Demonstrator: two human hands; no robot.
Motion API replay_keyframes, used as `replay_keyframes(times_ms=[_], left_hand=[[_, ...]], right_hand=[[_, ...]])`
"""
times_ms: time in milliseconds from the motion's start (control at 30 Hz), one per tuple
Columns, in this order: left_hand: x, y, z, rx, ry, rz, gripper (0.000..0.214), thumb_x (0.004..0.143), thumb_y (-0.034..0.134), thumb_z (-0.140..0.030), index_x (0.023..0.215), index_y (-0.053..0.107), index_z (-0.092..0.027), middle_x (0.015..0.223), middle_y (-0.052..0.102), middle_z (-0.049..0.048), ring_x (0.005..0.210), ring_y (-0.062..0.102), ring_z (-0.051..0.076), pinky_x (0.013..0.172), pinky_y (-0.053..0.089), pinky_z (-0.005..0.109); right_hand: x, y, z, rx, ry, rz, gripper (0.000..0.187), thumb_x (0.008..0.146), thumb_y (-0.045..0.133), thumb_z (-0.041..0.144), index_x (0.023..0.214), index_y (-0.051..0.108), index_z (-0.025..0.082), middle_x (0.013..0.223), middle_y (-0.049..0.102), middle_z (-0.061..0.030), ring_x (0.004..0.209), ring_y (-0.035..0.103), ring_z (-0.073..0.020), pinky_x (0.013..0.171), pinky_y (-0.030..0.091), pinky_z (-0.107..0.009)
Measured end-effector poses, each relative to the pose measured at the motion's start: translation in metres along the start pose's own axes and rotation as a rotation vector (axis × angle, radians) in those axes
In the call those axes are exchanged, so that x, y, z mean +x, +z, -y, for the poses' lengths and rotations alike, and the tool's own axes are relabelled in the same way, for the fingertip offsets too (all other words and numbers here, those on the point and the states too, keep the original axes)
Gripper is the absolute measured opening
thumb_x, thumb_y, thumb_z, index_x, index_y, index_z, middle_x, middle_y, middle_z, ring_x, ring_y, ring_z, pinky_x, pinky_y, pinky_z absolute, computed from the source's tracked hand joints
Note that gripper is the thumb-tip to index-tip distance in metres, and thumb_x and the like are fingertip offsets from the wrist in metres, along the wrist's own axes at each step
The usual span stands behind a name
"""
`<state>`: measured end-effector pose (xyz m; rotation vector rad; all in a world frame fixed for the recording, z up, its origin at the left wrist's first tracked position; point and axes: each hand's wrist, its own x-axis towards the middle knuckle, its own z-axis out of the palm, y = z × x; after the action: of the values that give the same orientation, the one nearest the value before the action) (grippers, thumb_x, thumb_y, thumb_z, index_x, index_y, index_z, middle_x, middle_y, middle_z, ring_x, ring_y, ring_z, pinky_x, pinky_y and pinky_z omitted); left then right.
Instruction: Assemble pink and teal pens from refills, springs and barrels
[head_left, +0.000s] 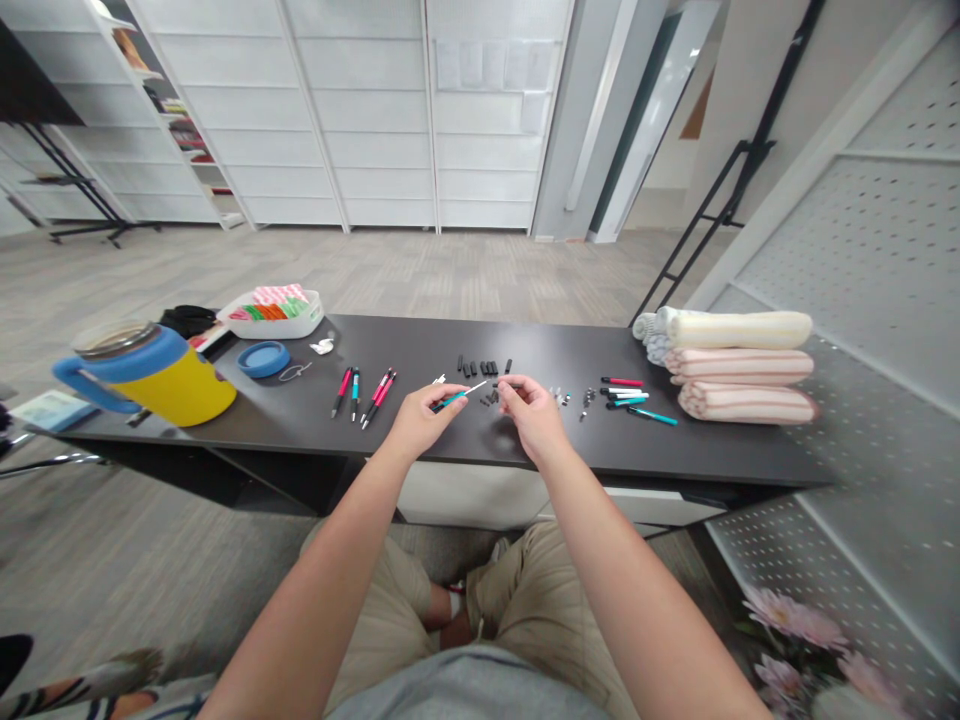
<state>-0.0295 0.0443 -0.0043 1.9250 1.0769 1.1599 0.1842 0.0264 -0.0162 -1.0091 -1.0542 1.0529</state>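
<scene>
My left hand [418,420] is closed round a teal pen barrel [450,400], and a thin pale refill [475,388] sticks out of its right end. Thumb and fingers of my right hand [531,412] pinch together just right of the refill tip; a small dark bit shows at the fingertips, too small to name. Beyond the hands lie several short black tubes [487,368], probably pen grips. Small silvery pen parts [589,398] rest to the right, near loose red, white and teal barrels [626,392]. Assembled red and teal pens [379,397] lie to the left.
On the dark desk [420,335] stand a yellow and blue jug [180,375], its blue lid [262,359], and a white basket [300,322] of colourful packets. Rolled towels [742,365] are stacked at the right end, beside a perforated panel [885,230]. Pink flowers [795,620] are lower right.
</scene>
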Motion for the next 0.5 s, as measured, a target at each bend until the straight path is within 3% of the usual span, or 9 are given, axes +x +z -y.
replay_keyframes(times_ms=[233,500], left_hand=[[-0.0002,0.0006,-0.0043,0.036,0.009,0.027,0.026,0.093,0.070,-0.040,0.109,0.082,-0.023,0.110,0.080,0.0073,0.102,0.072,0.025,0.095,0.054,0.036],[-0.0001,0.0008,-0.0015,0.077,0.049,0.046,0.026,0.093,0.070,-0.041,0.110,0.082,-0.024,0.110,0.080,0.0067,0.104,0.073,0.026,0.095,0.055,0.037]], right_hand=[[0.0021,-0.0024,-0.0040,0.013,-0.031,-0.025,0.039,0.086,0.076,0.054,0.106,0.074,0.021,0.080,0.065,0.0010,0.064,0.056,-0.0124,0.064,0.046,-0.026],[-0.0016,0.0006,-0.0005,-0.169,-0.043,0.030,0.040,0.090,0.070,0.059,0.104,0.075,0.021,0.080,0.067,-0.0003,0.065,0.058,-0.0146,0.065,0.046,-0.027]])
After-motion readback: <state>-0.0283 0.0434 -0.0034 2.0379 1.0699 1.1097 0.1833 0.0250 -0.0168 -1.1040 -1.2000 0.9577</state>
